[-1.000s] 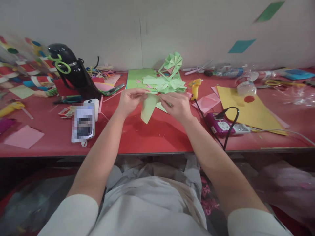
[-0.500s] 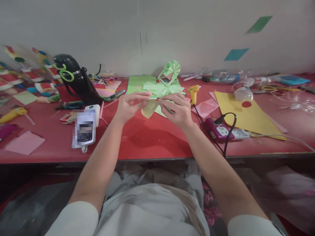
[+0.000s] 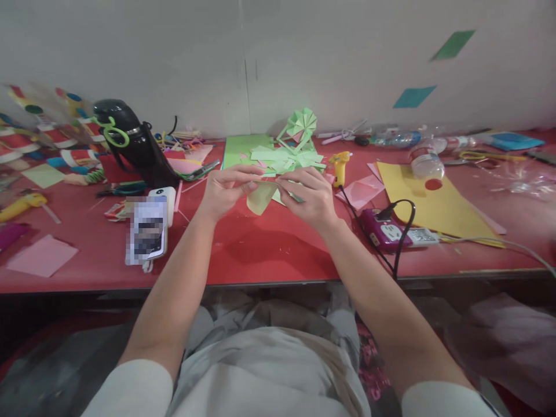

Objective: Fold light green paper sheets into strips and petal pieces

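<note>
Between my two hands hangs a small piece of yellow-green paper (image 3: 261,198), held above the red table (image 3: 269,249). My left hand (image 3: 226,194) pinches its upper left edge between thumb and fingers. The upper right edge is pinched by my right hand (image 3: 310,194); its fingertips partly cover the paper. Just behind the hands lie light green paper pieces (image 3: 291,157), with a folded green paper form (image 3: 302,124) standing among them. A yellow glue gun (image 3: 341,167) is close beyond my right hand.
On the left are a phone (image 3: 149,229), a black bottle (image 3: 134,142) and pink paper (image 3: 43,255). On the right, a purple power strip (image 3: 384,231) with a black cable lies by yellow paper (image 3: 434,200) and a plastic bottle (image 3: 428,165). The table's front edge (image 3: 273,284) is near me.
The paper has tilted slightly and sits a touch lower in the view. Both hands keep their pinch on it, with only small finger shifts.
</note>
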`<action>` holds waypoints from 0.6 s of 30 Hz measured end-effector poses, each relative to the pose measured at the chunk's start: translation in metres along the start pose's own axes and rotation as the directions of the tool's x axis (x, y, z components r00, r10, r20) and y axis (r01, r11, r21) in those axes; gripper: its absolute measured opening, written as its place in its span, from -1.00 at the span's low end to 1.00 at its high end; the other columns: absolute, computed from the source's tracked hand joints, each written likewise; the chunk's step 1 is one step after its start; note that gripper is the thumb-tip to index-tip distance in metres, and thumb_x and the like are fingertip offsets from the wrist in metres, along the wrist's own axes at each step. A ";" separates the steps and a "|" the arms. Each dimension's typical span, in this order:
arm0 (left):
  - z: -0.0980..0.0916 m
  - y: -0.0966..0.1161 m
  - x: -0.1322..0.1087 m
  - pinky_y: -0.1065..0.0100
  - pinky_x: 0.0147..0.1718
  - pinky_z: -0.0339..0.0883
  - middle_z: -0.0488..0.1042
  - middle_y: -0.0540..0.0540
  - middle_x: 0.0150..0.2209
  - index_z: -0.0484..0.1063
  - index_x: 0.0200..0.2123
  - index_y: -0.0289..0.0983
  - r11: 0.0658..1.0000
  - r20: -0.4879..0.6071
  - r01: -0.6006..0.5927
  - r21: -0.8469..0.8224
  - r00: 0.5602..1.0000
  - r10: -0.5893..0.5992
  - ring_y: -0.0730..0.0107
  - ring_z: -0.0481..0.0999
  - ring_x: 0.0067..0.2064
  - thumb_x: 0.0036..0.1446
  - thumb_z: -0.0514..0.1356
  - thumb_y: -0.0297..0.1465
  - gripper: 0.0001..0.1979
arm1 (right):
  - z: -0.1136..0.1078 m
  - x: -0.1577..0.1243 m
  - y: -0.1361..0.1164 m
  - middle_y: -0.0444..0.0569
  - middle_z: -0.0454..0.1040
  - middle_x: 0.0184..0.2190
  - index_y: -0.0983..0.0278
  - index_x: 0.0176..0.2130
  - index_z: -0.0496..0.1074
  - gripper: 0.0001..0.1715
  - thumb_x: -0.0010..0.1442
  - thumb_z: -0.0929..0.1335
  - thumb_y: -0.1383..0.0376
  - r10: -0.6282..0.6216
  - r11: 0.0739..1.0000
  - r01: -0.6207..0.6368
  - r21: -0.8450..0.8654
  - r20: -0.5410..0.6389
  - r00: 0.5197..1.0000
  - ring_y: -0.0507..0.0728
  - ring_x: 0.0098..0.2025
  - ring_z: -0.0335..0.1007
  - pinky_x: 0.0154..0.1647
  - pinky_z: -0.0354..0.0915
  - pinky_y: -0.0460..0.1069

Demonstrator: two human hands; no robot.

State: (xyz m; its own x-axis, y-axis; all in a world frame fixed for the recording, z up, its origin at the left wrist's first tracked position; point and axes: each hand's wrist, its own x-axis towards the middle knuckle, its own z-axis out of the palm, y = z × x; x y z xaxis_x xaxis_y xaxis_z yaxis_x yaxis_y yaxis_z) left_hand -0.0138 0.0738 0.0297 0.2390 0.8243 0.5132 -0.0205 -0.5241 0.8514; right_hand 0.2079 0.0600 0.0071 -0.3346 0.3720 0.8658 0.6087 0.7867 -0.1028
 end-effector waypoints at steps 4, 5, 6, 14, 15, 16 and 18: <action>0.000 0.000 -0.001 0.18 0.00 0.42 0.63 -0.09 -0.15 0.67 -0.35 -0.11 1.000 -0.011 -0.008 0.011 1.000 0.008 0.21 0.58 -0.03 -0.06 0.46 -0.18 -0.80 | 0.001 0.002 -0.005 -0.02 0.60 -0.23 0.16 -0.29 0.56 -0.79 0.30 0.32 0.28 0.065 0.996 -0.064 0.068 -0.019 0.998 0.16 -0.19 0.48 -0.09 0.36 0.13; 0.000 0.000 -0.001 0.18 -0.01 0.43 0.64 -0.10 -0.16 0.66 -0.33 -0.12 1.000 -0.016 -0.002 0.009 1.000 0.003 0.21 0.59 -0.05 -0.06 0.46 -0.16 -0.77 | 0.001 0.004 -0.006 -0.01 0.60 -0.26 0.18 -0.32 0.55 -0.78 0.30 0.32 0.25 0.115 0.988 -0.111 0.106 -0.034 0.993 0.15 -0.21 0.47 -0.12 0.36 0.12; 0.000 -0.001 0.000 0.19 -0.03 0.44 0.64 -0.10 -0.17 0.66 -0.30 -0.14 1.000 -0.022 0.010 0.008 1.000 -0.010 0.21 0.60 -0.07 -0.06 0.45 -0.15 -0.73 | 0.000 0.005 -0.008 -0.01 0.58 -0.29 0.19 -0.36 0.53 -0.76 0.29 0.32 0.22 0.181 0.973 -0.172 0.153 -0.042 0.983 0.14 -0.24 0.46 -0.14 0.35 0.10; -0.001 -0.013 0.005 0.28 -0.20 0.45 0.64 -0.14 -0.25 0.57 -0.19 -0.28 0.946 0.034 0.323 0.024 0.946 -0.324 0.24 0.60 -0.19 -0.14 0.47 -0.14 -0.53 | -0.007 0.006 0.001 -0.15 0.23 -0.59 0.28 -0.47 0.46 -0.63 0.15 0.41 0.05 0.534 0.600 -0.693 0.400 0.445 0.719 -0.02 -0.53 0.06 -0.50 0.04 -0.03; -0.001 -0.014 0.005 0.30 -0.23 0.44 0.63 -0.14 -0.25 0.57 -0.19 -0.29 0.928 0.085 0.370 0.027 0.925 -0.371 0.26 0.59 -0.21 -0.13 0.46 -0.15 -0.54 | -0.007 0.005 0.003 -0.16 0.23 -0.59 0.29 -0.45 0.47 -0.63 0.14 0.42 0.04 0.531 0.545 -0.736 0.401 0.515 0.673 -0.03 -0.54 0.04 -0.52 0.01 -0.04; 0.000 -0.016 0.005 0.32 -0.26 0.43 0.63 -0.14 -0.26 0.56 -0.19 -0.30 0.911 0.132 0.410 0.036 0.902 -0.411 0.28 0.59 -0.24 -0.10 0.45 -0.15 -0.56 | -0.007 0.004 0.005 -0.17 0.23 -0.59 0.30 -0.44 0.47 -0.62 0.12 0.44 0.03 0.519 0.502 -0.770 0.395 0.575 0.633 -0.04 -0.55 0.02 -0.53 -0.02 -0.04; 0.001 -0.019 0.005 0.33 -0.30 0.41 0.62 -0.13 -0.29 0.56 -0.23 -0.30 0.887 0.195 0.460 0.053 0.866 -0.461 0.31 0.57 -0.29 -0.04 0.41 -0.15 -0.62 | -0.006 0.002 0.006 -0.19 0.19 -0.61 0.30 -0.47 0.45 -0.59 0.09 0.45 0.01 0.490 0.450 -0.815 0.364 0.663 0.566 -0.05 -0.56 -0.02 -0.55 -0.07 -0.05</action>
State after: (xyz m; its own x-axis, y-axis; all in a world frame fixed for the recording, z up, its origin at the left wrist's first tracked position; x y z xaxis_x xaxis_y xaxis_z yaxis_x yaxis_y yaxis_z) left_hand -0.0116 0.0872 0.0160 0.4056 0.9135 0.0312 0.1433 -0.0972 0.9849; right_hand 0.2145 0.0627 0.0114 -0.3685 0.9225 0.1154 0.2851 0.2303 -0.9304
